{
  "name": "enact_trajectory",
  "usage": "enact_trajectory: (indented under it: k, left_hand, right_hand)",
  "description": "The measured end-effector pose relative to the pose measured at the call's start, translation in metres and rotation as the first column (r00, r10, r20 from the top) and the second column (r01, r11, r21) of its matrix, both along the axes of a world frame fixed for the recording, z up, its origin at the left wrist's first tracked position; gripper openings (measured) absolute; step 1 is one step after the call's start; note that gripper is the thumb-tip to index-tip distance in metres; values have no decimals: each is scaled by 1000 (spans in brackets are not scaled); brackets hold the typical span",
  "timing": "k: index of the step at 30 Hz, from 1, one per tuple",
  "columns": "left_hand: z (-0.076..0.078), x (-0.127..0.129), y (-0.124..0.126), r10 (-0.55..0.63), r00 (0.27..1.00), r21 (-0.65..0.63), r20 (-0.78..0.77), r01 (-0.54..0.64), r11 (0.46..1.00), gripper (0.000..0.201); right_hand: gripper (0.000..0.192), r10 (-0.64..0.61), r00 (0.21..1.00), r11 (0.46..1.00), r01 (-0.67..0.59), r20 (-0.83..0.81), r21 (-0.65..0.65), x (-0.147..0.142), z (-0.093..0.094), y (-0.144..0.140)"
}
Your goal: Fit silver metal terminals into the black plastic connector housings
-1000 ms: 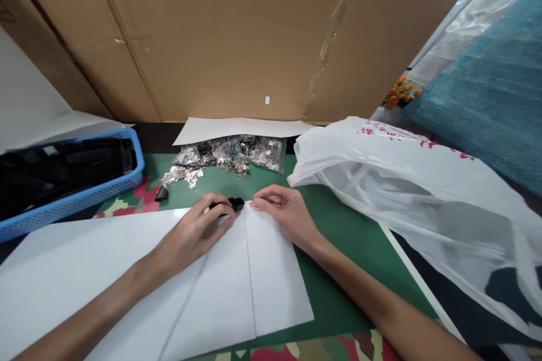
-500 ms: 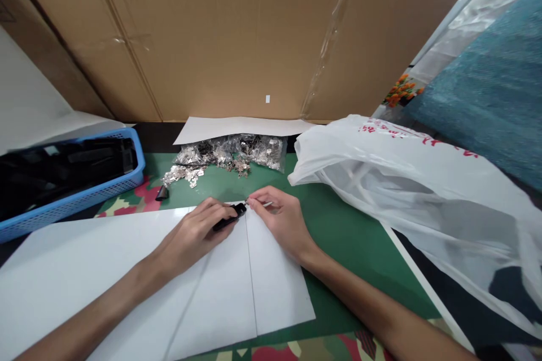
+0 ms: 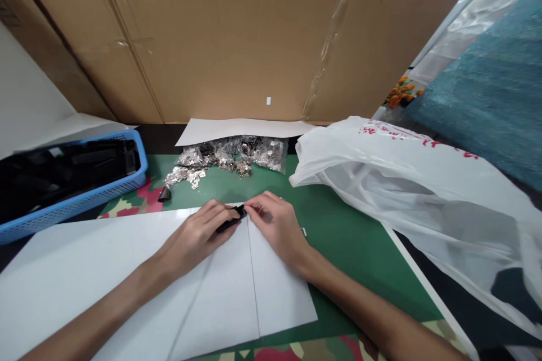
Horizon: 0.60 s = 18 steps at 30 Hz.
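My left hand [image 3: 201, 225] is wrapped round a small black plastic piece [image 3: 237, 219] just above the white sheet. At the far end of that piece my right hand [image 3: 275, 223] is closed in a pinch, fingertips touching it. Whatever lies between the right fingertips is too small and hidden to name. A small white item [image 3: 304, 232] shows just beyond the right hand, on the green mat. Past both hands lie a heap of small silvery metal pieces [image 3: 188, 175] and clear bags [image 3: 266, 152] of similar parts.
A blue basket [image 3: 141, 161] of black parts stands at left. One black cone-like piece [image 3: 164, 195] rests near the metal heap. White sheets [image 3: 127, 259] cover the front of the green mat [image 3: 351, 254]. A white plastic bag [image 3: 339, 141] bulges at right; cardboard [image 3: 237, 39] walls the back.
My right fingertips have come in against the black piece's end, and the pale sliver by them no longer shows. The small white item beside the right hand has come into view.
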<state>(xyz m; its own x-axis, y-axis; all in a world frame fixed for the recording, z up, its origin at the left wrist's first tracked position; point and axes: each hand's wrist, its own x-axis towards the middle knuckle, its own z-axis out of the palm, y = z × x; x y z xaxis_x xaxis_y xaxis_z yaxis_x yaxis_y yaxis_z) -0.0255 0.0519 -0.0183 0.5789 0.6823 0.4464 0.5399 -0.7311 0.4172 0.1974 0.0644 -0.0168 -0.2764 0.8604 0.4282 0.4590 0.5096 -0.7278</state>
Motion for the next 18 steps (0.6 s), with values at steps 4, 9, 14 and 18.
enact_trajectory:
  k: [4, 9, 14, 18]
  left_hand:
    - [2, 0, 0, 35, 999, -27, 17, -35, 999, 17]
    - [2, 1, 0, 96, 995, -108, -10, -96, 989, 28]
    - [-1, -1, 0, 100, 995, -96, 11, -98, 990, 33]
    - [1, -1, -1, 76, 997, -86, 23, -74, 994, 36]
  right_hand:
    - [19, 206, 978, 978, -205, 22, -26, 11, 6, 6]
    - [26, 330, 944, 938, -326, 12, -120, 20, 4, 13]
    - [50, 278, 956, 933, -292, -95, -209, 13, -3, 15]
    - [49, 256, 949, 919, -298, -182, -259, 12, 0, 15]
